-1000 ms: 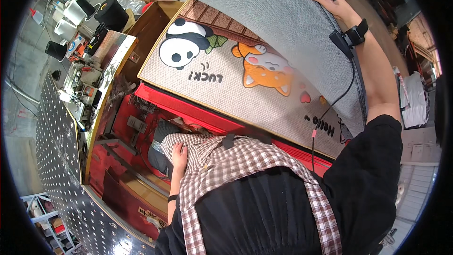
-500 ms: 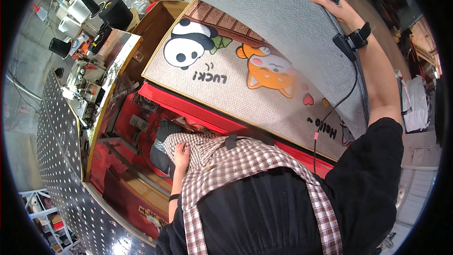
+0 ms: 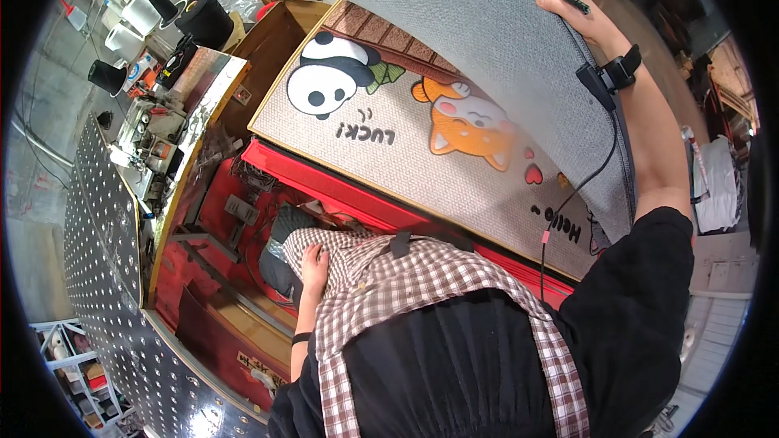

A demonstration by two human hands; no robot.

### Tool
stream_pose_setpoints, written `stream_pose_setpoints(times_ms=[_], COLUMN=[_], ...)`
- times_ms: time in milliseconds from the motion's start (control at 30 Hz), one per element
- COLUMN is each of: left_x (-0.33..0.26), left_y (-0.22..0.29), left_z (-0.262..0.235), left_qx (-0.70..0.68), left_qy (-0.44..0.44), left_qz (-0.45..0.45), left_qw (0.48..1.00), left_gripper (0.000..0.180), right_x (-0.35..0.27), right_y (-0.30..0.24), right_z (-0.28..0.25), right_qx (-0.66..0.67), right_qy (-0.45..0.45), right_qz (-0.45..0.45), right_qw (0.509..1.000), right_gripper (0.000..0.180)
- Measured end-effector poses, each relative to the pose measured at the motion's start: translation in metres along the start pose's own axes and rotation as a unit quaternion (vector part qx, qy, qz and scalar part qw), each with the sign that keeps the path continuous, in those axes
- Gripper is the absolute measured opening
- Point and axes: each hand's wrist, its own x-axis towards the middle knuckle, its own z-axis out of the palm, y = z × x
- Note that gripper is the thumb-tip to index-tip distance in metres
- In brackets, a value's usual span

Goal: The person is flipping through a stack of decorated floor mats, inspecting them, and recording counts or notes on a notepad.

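My right hand point(image 3: 591, 19) grips the raised far-right edge of a grey mat point(image 3: 479, 28), whose plain woven side shows. A black pen point(image 3: 570, 0) is tucked between the fingers of that same hand. Below the lifted sheet lies a beige printed mat point(image 3: 324, 136) with a panda, an orange fox-like animal, hearts and lettering, upside down to me. The grey mat covers its right part. Low at the left, my left hand point(image 3: 315, 266) lies flat on my checked apron point(image 3: 438, 276), holding nothing.
A sewing machine point(image 3: 154, 146) stands on the left bench, with black and white thread cones point(image 3: 142, 12) behind it. A metal table with studs point(image 3: 101, 251) curves along the left. The red bench edge point(image 3: 324, 195) runs before me; a cable point(image 3: 596, 166) hangs from my right wrist.
The view has shifted slightly, so the scene sits a little farther right. My right hand still holds the raised mat, and my left hand remains on the apron.
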Motion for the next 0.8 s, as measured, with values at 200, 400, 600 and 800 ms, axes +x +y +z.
stream_pose_setpoints(times_ms=[200, 400, 600, 800], left_x=[0.0, 0.0, -0.001, 0.0], left_y=[-0.002, -0.001, 0.001, -0.001], left_z=[0.002, 0.002, 0.001, 0.002], left_qx=[-0.002, 0.003, 0.008, 0.004], left_qy=[-0.001, 0.003, 0.003, 0.0], left_qz=[-0.003, 0.009, 0.01, 0.006], left_qw=[1.0, 1.0, 1.0, 1.0], left_gripper=[0.042, 0.041, 0.041, 0.04], right_x=[-0.001, 0.001, 0.002, 0.001], right_y=[0.008, 0.008, 0.003, -0.006], right_z=[0.001, 0.0, 0.004, 0.004], right_qx=[0.002, -0.029, -0.036, -0.035], right_qy=[0.024, 0.009, 0.013, 0.0], right_qz=[0.021, -0.006, 0.004, 0.005], right_qw=[0.999, 1.0, 0.999, 0.999], right_gripper=[0.063, 0.061, 0.061, 0.061])
